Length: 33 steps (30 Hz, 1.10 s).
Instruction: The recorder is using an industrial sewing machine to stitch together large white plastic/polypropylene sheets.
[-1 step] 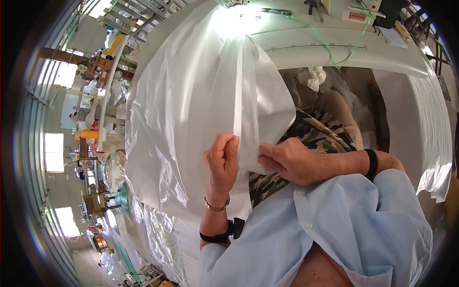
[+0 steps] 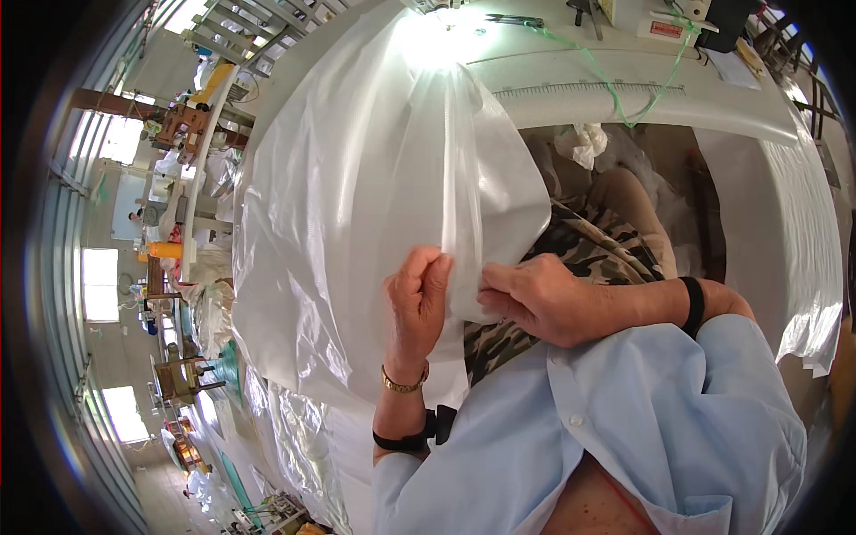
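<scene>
A large, shiny white plastic sheet [image 2: 312, 214] spreads from the bright light at the far end down toward my body. Along it runs a narrow white strip [image 2: 448, 178], a folded edge or tape, up to the light. My left hand [image 2: 417, 294] pinches the near end of this strip between thumb and fingers. Close on its right, my right hand [image 2: 539, 299] is closed on the sheet's edge, its fingertips pressed together. A small gap separates the two hands. What lies under the glare at the far end is washed out.
A ruler scale [image 2: 588, 88] lies along the table edge. Green string [image 2: 615, 94] hangs over that edge, and dark tweezers [image 2: 514, 20] lie near the light. Crumpled white plastic [image 2: 581, 144] is below the table. More white sheeting [image 2: 776, 241] hangs at the right.
My left hand has shifted very slightly to the right with the strip, which has turned a little. My right hand has stayed nearly in place.
</scene>
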Each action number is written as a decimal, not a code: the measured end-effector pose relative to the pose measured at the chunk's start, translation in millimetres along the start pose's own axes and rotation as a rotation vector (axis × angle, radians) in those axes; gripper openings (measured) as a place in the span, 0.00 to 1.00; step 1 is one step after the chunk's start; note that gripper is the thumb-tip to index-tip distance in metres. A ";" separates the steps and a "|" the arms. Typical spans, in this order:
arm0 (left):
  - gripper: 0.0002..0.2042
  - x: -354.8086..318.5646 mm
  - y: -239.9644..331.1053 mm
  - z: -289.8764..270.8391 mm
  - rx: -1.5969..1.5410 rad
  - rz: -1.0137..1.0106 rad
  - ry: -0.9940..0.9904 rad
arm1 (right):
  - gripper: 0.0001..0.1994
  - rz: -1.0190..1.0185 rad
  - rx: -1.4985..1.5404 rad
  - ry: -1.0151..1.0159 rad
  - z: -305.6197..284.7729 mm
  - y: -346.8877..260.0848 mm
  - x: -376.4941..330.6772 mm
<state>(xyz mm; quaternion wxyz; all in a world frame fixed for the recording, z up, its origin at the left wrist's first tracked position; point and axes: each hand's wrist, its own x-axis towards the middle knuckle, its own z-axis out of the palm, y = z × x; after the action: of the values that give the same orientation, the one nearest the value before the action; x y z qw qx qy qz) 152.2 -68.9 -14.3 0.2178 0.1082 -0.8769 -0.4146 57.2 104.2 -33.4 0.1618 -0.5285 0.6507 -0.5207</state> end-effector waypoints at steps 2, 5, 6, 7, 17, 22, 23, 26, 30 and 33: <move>0.06 0.3 -4.7 6.2 -0.152 -0.037 -0.130 | 0.08 -0.108 -0.006 0.085 1.2 -0.3 3.2; 0.05 -4.6 -14.5 17.4 -0.470 -0.144 -0.227 | 0.09 -0.208 0.053 0.077 2.7 0.2 5.0; 0.05 -5.7 -18.1 16.3 -0.425 -0.197 -0.271 | 0.09 -0.101 -0.116 -0.183 3.2 0.3 4.3; 0.05 -8.6 -20.2 18.4 -0.425 -0.196 -0.272 | 0.10 0.060 -0.314 -0.494 3.8 0.6 3.5; 0.08 -17.1 -21.8 25.1 -0.636 -0.396 -0.214 | 0.08 -0.267 -0.457 -0.386 9.7 -1.8 7.3; 0.08 -17.8 -14.7 26.3 -0.664 -0.453 -0.177 | 0.07 -0.351 -0.513 -0.450 14.7 -0.3 9.3; 0.07 -17.5 -14.7 26.1 -0.739 -0.463 -0.153 | 0.07 -0.361 -0.504 -0.424 15.5 1.3 9.7; 0.06 -14.9 -18.2 23.0 -0.736 -0.471 -0.174 | 0.06 -0.592 -0.521 -0.276 14.7 9.2 10.0; 0.05 -13.1 -25.4 20.8 -0.789 -0.487 -0.161 | 0.07 -0.298 -0.080 -0.048 4.3 29.3 5.7; 0.05 -15.0 -26.7 21.7 -0.861 -0.559 -0.117 | 0.11 0.292 0.276 0.167 8.2 46.5 8.6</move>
<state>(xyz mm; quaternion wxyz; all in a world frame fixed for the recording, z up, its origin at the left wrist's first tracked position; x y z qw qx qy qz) 155.5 -65.4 -51.5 0.0740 0.2157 -0.5748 -0.7859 36.0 88.0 -73.2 0.2518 -0.3563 0.6541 -0.6179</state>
